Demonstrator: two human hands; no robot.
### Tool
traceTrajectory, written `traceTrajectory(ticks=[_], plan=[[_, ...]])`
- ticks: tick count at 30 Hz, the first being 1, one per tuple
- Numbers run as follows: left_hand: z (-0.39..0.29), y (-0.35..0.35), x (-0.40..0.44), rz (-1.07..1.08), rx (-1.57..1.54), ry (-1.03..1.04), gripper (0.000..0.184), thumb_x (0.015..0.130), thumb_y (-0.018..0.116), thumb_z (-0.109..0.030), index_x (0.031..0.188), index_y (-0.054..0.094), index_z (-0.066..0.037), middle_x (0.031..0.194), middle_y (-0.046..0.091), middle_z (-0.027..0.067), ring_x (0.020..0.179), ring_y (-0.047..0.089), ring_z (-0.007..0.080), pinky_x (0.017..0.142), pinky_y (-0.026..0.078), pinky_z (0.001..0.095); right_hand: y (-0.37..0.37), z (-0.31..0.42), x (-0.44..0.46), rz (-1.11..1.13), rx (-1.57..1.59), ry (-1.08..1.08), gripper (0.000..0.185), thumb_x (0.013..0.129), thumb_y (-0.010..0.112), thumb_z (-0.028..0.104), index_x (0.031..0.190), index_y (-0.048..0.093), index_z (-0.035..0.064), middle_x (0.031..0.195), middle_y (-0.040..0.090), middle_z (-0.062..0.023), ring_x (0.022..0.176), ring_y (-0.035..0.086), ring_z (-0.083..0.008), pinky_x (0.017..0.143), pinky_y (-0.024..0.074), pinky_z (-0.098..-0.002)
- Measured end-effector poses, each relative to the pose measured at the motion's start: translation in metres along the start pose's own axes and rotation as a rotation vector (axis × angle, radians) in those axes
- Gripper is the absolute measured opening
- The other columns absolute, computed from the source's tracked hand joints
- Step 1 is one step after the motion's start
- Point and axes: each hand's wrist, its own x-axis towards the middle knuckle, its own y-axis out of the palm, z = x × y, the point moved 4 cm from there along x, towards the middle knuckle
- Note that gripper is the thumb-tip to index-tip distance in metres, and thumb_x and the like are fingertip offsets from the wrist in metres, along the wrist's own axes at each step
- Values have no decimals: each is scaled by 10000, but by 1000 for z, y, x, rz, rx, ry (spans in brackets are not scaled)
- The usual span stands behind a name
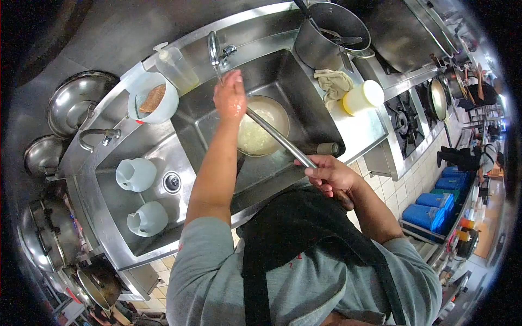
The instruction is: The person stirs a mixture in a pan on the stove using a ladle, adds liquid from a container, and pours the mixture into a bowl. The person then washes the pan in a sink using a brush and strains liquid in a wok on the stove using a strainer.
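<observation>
steel sink (166, 152), pan (276, 111) of cloudy liquid (255, 140)

the right hand (333, 175) grips a smooth metal rod (273, 131) slanting over the round pan in the right basin (314, 119). the wet left hand (230, 99) nears its far end; whether it holds anything, cannot tell. white tub (167, 111): rough brown pad (152, 99); deep pot (312, 53): utensils (349, 41).

You can't read any words, brands, numbers or signs from this view. The closest thing to lettering is a small red mark (295, 259) on your own clothing, low on the chest, where your black apron (302, 231) meets your grey shirt (321, 280). It might be a letter or two, but it is too small and blurred for you to make out. The blue packs (429, 213) on the right give you no legible print either.
</observation>
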Motion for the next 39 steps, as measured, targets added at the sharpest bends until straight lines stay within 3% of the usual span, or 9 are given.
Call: traceTrajectory(ticks=[2, 7, 13, 16, 19, 31, 34, 36, 39], plan=[[-28, -7, -9, -166, 240, 437, 339, 981, 476, -353, 1107, 706, -139, 925, 707, 106, 928, 655, 321, 884, 474, 356, 2, 4, -2, -4, 10, -1, 384, 946, 598, 196, 1303, 517, 79, 635, 448, 26, 405, 408, -51, 357, 388, -210], [-16, -20, 2, 131, -457, -647, 543, 968, 498, -412, 1284, 563, 24, 1377, 525, 170, 1271, 480, 274, 1064, 347, 384, 6, 7, -3, 5, 38, -9, 399, 951, 590, 196, 1319, 504, 71, 641, 449, 26, 407, 404, -50, 359, 390, -206], [9, 44, -64, -169, -243, -522, 823, 982, 470, -430, 1495, 69, 72, 1504, 249, 323, 1425, 218, 411, 1184, 145, 411, 10, 14, 29, 0, 44, -68, 389, 964, 582, 220, 1310, 493, 66, 636, 437, 33, 420, 402, -43, 356, 381, -201], [-39, 35, -109, 31, -418, -586, 703, 992, 463, -408, 1459, 187, 38, 1390, 420, 320, 1295, 445, 402, 1103, 343, 450, 8, 17, 42, -4, 103, -46, 390, 964, 585, 224, 1310, 491, 69, 640, 432, 36, 424, 402, -44, 356, 383, -204], [-59, 31, -115, 146, -1011, -846, 253, 1033, 420, -343, 1024, 436, -90, 838, 624, 100, 644, 636, 204, 530, 533, 351, 9, 15, 47, 19, 109, -43, 399, 969, 578, 242, 1319, 491, 72, 651, 426, 34, 432, 398, -45, 358, 370, -207], [25, 13, -51, -253, -900, -843, 95, 965, 489, -166, 960, 480, -71, 698, 491, 30, 490, 429, 166, 433, 408, 327, 39, 17, 51, 171, 273, 13, 410, 1002, 514, 272, 1342, 468, 47, 673, 411, 42, 452, 372, -36, 358, 345, -203], [19, 16, -79, -167, -305, -505, 368, 943, 525, -179, 1254, 464, 8, 1022, 616, 179, 796, 622, 308, 694, 528, 436, 40, 18, 56, 147, 257, 26, 394, 1002, 514, 272, 1320, 473, 42, 675, 418, 39, 454, 379, -39, 361, 346, -209], [-16, 18, -106, 42, -35, -434, 754, 915, 593, -232, 1480, 185, 57, 1461, 341, 305, 1373, 308, 435, 1135, 199, 538, 38, 15, 67, 100, 320, 42, 373, 992, 530, 258, 1288, 481, 36, 678, 422, 36, 453, 390, -42, 362, 353, -217], [-51, 11, -103, 204, 197, -237, 870, 923, 562, -415, 1494, 125, 76, 1539, 151, 321, 1452, 114, 432, 1179, 74, 500, 35, 22, 70, 39, 205, 41, 340, 976, 554, 229, 1253, 495, 41, 684, 427, 32, 456, 397, -42, 365, 361, -218]])
